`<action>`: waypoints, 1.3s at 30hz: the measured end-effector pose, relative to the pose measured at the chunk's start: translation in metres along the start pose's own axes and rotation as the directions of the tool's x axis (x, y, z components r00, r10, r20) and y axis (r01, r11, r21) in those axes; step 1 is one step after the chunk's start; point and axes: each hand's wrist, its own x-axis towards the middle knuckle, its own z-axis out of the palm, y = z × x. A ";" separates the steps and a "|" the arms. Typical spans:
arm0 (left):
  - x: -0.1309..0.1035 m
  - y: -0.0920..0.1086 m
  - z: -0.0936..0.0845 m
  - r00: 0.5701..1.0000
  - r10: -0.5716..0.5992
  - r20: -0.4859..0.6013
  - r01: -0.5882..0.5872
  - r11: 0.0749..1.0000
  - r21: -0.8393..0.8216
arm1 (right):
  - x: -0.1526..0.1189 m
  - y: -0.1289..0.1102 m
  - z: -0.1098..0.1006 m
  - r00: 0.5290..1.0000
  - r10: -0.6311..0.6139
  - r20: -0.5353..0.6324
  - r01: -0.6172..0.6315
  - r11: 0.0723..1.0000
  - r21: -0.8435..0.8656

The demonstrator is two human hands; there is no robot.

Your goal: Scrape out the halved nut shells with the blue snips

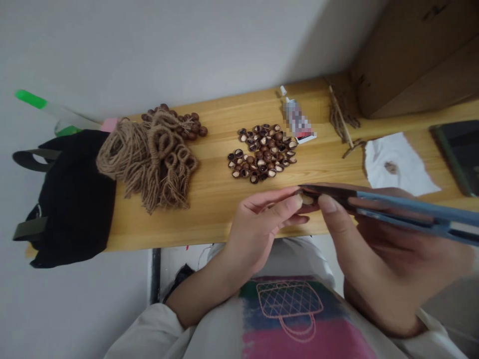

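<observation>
Between thumb and fingers, my left hand (258,224) pinches a small rounded piece (307,199) with a pale inside, like a nut shell half. My right hand (385,249) is wrapped round a tool with blue handles (396,204) and dark jaws, whose tip touches or nearly touches the piece. Both hands are close together over the table's front edge. Beyond them lies a pile of brown nut shell halves (262,154), several with pale insides.
On the wooden table (213,199) are brown cord bundles (160,159), round brown nuts (192,127), a glue tube (297,119), twigs (340,117), a white tissue (402,162) and a dark tablet-like device (460,149). A black bag (78,199) sits left, a cardboard box (419,60) back right.
</observation>
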 end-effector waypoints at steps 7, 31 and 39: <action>-0.002 0.002 0.000 0.999 0.033 0.013 -0.034 0.999 0.038 | 0.005 0.005 0.004 0.999 -0.029 0.039 0.019 0.972 0.234; -0.001 0.000 -0.003 0.996 -0.095 -0.003 0.094 0.995 -0.038 | 0.002 0.012 0.009 0.999 0.020 0.047 -0.030 0.977 0.211; -0.001 -0.001 -0.001 0.993 -0.117 0.002 0.117 0.990 -0.080 | -0.003 0.018 0.009 0.998 -0.007 0.057 -0.007 0.971 0.240</action>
